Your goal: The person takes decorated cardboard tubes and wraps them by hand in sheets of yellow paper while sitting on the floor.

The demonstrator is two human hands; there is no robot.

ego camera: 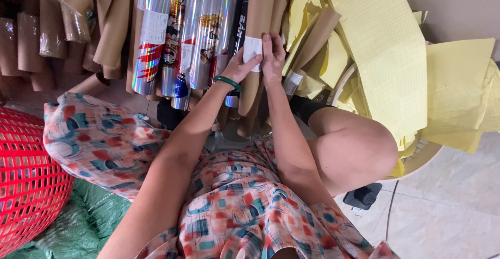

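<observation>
Two hands meet on a small white paper label (252,51) pressed against a brown kraft-wrapped roll (259,35) that leans upright among a stack of rolls. The left hand (240,67), a green bangle (227,83) on its wrist, pinches the label's lower left edge between thumb and fingers, seemingly to keep it from shifting; the right hand (273,56) lies flat with fingers extended along the label's right side, apparently smoothing it onto the curved paper rather than gripping anything. The roll stands nearly vertical, propped by its neighbours, so both hands are free to work on its face. Just to its left lean several shiny holographic foil rolls (195,35) with red and blue printed patterns, some bearing white labels of their own, and further left more brown rolls (47,27) are crowded into the corner. To the right, sheets of yellow gridded backing paper (385,56) spill in a loose heap over a pale round rim. The person sits low in a patterned dress (229,196), one bare knee (359,149) raised beside the right forearm. A red plastic mesh basket (26,181) and a green woven sack (83,217) sit at the left. The close-packed rolls leave little room around the labelled one.
</observation>
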